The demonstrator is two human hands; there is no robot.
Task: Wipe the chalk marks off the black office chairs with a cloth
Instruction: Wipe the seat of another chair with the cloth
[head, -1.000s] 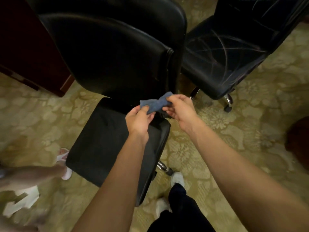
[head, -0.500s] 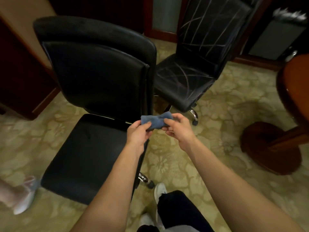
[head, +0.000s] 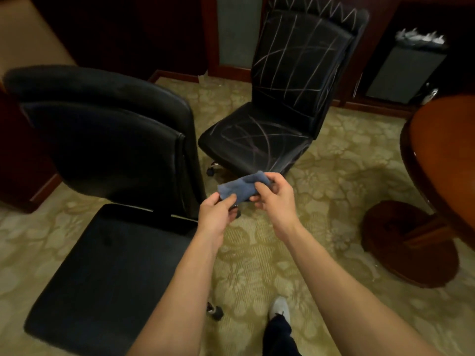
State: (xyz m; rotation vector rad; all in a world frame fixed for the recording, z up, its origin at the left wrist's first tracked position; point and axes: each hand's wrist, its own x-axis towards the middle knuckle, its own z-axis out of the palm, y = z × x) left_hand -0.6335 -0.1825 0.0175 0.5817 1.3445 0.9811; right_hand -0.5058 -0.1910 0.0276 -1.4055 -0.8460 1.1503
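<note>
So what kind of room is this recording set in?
Probably an office or meeting room: two black office chairs, one clean and one chalk-marked, stand on patterned carpet, with a round wooden pedestal table at the right.

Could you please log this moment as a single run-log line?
left hand: holds cloth | right hand: holds cloth | near chair: no marks visible | far chair: chalk lines on seat and backrest | wiping: none

Two black office chairs show: one clean chair [head: 108, 155] at the left of the frame and one chalk-marked chair [head: 288, 98] at upper centre. One blue cloth [head: 240, 188] sits mid-frame, with two hands, left [head: 217, 217] and right [head: 276, 199]. One wooden table [head: 447, 155] stands at the right edge, and one white shoe [head: 280, 308] shows at the bottom.
</note>
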